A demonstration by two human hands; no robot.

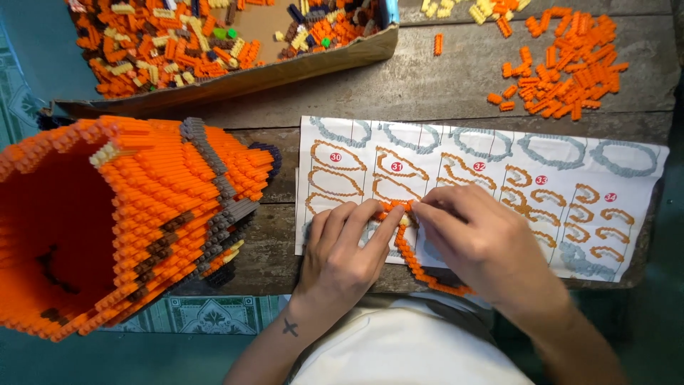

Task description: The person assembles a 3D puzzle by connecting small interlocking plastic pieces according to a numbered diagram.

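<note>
With the left hand [342, 246] and right hand [477, 239] both pinched on the curved orange brick strip [410, 249], it seems wise to press bricks squarely while bracing it against the instruction sheet [499, 178]

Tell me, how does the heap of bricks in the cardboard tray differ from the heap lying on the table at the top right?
The tray heap mixes orange, cream, dark brown and a few green bricks; the table heap is almost all orange. The tray heap sits inside the cardboard tray, while the table heap lies loose on the bare wooden table. The tray heap looks larger and runs out of view. Both are small loose building bricks.
</note>
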